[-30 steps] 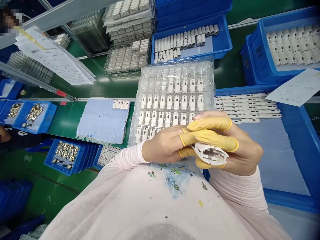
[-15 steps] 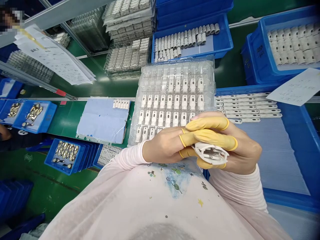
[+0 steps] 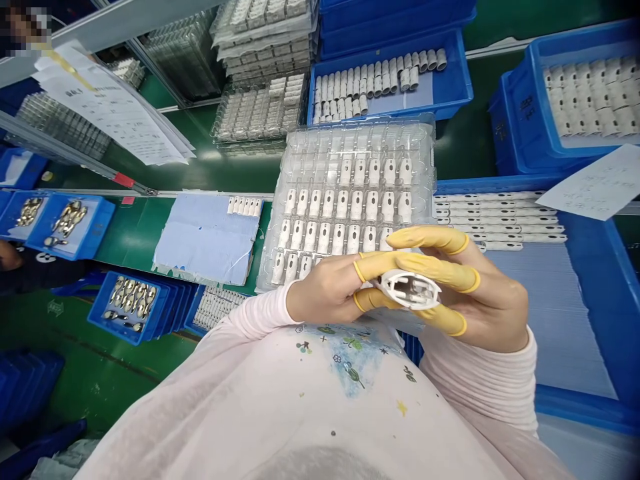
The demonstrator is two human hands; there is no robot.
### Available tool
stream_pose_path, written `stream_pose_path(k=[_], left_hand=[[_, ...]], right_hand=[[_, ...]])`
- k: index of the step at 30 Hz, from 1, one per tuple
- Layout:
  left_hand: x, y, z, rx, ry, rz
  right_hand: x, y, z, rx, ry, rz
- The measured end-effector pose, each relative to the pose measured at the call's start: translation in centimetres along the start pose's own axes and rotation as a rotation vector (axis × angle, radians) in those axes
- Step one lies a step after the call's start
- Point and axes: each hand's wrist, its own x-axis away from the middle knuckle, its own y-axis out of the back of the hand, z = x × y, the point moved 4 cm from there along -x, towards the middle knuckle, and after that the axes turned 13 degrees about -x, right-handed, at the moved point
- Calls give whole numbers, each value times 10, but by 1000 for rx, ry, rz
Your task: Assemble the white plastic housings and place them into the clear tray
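Both hands meet close to my chest, wearing yellow finger cots. My right hand (image 3: 480, 293) wraps its fingers round a small white plastic housing (image 3: 411, 289), whose open end faces me. My left hand (image 3: 330, 293) pinches the same housing from the left with its thumb and forefinger. Just beyond the hands lies a clear blister tray (image 3: 350, 193) with rows of white parts in its nearer pockets; its far rows are bare.
A blue bin (image 3: 590, 320) with a row of long white pieces sits at right. More blue bins (image 3: 390, 80) of white parts stand behind. Stacked clear trays (image 3: 260, 107), a blue sheet (image 3: 205, 237) and bins of metal clips (image 3: 130, 303) lie left. Another person's hand (image 3: 7, 257) shows at far left.
The white housing has been turned and raised slightly between both hands; the right fingers have spread a little. The view shifted slightly.
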Motion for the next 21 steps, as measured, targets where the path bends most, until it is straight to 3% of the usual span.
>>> stream_pose_path(k=[4, 7, 10, 15, 18, 21], left_hand=[[0, 0, 2, 34, 60, -63], [-1, 5, 9, 12, 183, -175], [-4, 9, 19, 91, 337, -182], [-8, 5, 26, 563, 581, -29], [-7, -3, 24, 831, 809, 72], [-7, -11, 22, 1004, 931, 130]], right_hand=[[-1, 0, 0, 52, 40, -57], [3, 2, -4, 84, -2, -265], [10, 4, -8, 59, -69, -437], [13, 2, -16, -70, -182, -526], [11, -1, -21, -220, -285, -645], [6, -7, -23, -386, -405, -763]])
